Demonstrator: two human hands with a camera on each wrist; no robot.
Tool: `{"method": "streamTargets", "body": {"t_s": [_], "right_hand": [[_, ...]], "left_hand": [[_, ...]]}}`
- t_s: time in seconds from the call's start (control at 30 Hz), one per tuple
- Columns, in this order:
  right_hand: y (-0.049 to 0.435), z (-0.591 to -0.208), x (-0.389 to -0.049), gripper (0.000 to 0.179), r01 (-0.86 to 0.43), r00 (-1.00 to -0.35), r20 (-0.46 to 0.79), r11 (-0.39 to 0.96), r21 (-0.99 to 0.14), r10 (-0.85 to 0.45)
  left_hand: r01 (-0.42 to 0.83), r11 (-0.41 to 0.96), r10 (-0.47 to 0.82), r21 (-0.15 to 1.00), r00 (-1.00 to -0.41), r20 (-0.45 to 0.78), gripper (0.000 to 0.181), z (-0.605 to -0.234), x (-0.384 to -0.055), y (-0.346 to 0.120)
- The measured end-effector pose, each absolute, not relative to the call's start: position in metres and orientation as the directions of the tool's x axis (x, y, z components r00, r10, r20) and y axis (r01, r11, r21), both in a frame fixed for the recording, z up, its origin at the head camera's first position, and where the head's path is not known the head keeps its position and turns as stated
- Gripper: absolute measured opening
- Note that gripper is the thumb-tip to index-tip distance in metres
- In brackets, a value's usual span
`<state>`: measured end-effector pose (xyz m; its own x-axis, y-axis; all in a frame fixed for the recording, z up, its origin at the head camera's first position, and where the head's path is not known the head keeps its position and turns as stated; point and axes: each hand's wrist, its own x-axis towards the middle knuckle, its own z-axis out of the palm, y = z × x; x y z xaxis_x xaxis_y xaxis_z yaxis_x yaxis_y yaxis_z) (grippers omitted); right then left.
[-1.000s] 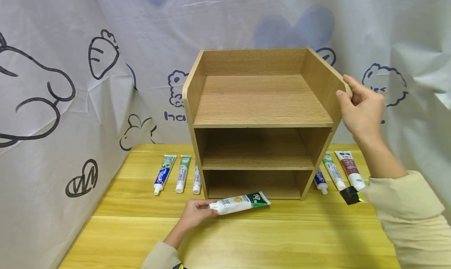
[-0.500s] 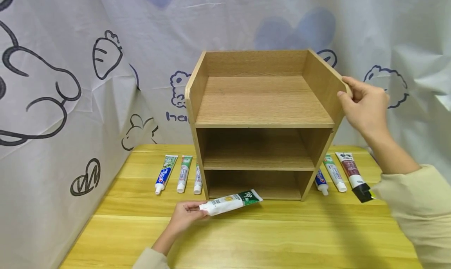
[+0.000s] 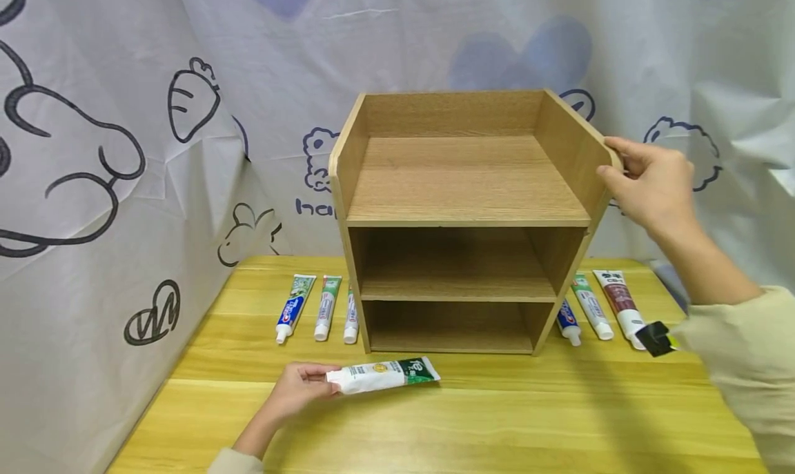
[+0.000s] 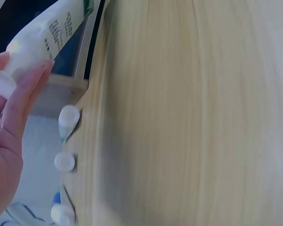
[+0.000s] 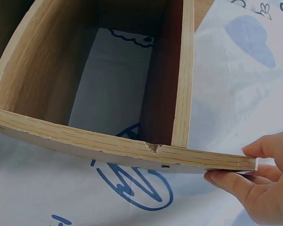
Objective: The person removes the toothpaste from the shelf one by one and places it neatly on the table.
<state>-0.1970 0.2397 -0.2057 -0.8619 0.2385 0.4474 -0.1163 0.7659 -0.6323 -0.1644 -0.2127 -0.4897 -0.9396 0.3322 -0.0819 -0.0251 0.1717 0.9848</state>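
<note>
My left hand holds a white and green toothpaste tube by its cap end, just in front of a wooden desktop shelf. The green flat end points right. Up close in the left wrist view, thumb and fingers grip the tube around the cap. My right hand pinches the upper front corner of the shelf's right side panel. In the right wrist view, the thumb and fingers of that hand lie on opposite faces of the panel. Both lower compartments look bare.
Toothpaste tubes lie on the wooden table on both sides of the shelf. A blue and green tube is leftmost; a maroon and white tube is rightmost. A printed white curtain hangs behind.
My left hand has drawn the toothpaste tube left and slightly towards me, away from the shelf's front edge. The right hand keeps its hold on the side panel.
</note>
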Motion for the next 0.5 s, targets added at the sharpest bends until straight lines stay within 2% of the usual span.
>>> {"method": "streamTargets", "body": {"t_s": [0.5], "right_hand": [[0.243,-0.204,-0.195,0.045,-0.091,-0.875,0.438,0.818,-0.568,0.207]], "left_hand": [[0.002,0.202,0.385,0.979,-0.92,-0.077,0.044,-0.481,-0.153,-0.258]]}}
